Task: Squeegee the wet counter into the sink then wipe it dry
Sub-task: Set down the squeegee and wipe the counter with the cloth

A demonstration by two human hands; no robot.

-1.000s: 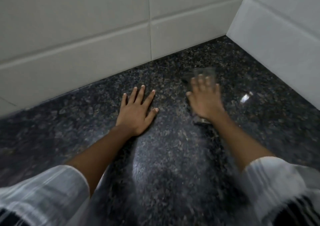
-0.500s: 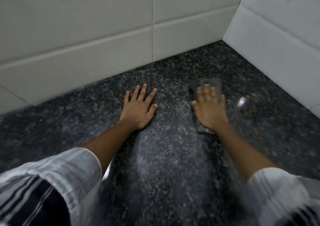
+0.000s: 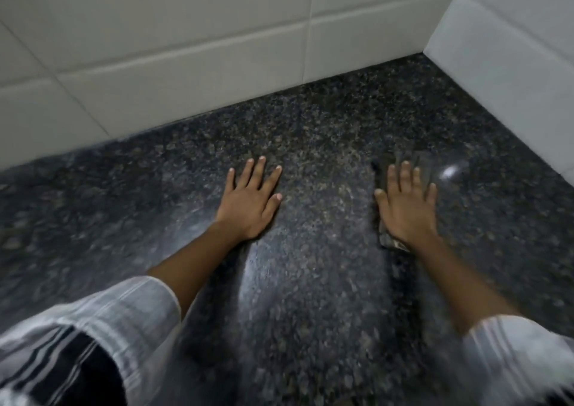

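The dark speckled granite counter [image 3: 310, 281] fills the lower view and shines wetly in the middle. My left hand [image 3: 251, 200] lies flat on the stone with its fingers apart and holds nothing. To its right, my right hand [image 3: 407, 206] presses flat on a dark cloth [image 3: 424, 161]. The cloth shows beyond the fingertips and again under the wrist; the hand hides the rest of it. Neither a squeegee nor a sink is in view.
White tiled walls [image 3: 186, 63] run along the back and the right side [image 3: 512, 63], meeting in a corner at the far right. A bright reflection [image 3: 450, 172] glints on the counter just right of the cloth.
My right hand has slid the cloth to the right and a little toward me. My left hand has stayed in place on the counter.
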